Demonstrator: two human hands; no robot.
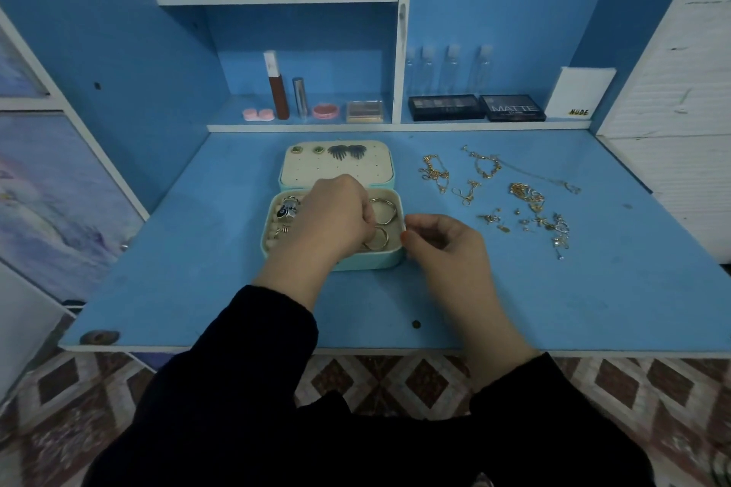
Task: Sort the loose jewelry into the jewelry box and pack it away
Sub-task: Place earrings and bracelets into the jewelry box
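Note:
A small teal jewelry box (389, 259) lies open on the blue desk. Its cream lid (379, 170) holds green studs and dark wing-shaped earrings. Rings (288, 208) sit in the left slots of the base, and hoop earrings (383, 210) lie in the right compartment. My left hand (336, 217) hovers over the base with curled fingers that pinch a hoop (377, 239). My right hand (443, 245) sits at the box's right edge, thumb and fingers curled together; what they hold is hidden. Loose gold chains and charms (526, 202) are spread to the right.
Palettes (476, 107), small clear bottles (451, 67) and a white card stand on the low shelf behind the desk. Lipstick tubes, pink cases and a compact (364, 111) sit to their left. White bottles are on the upper shelf. The desk's front edge (356, 350) is near my body.

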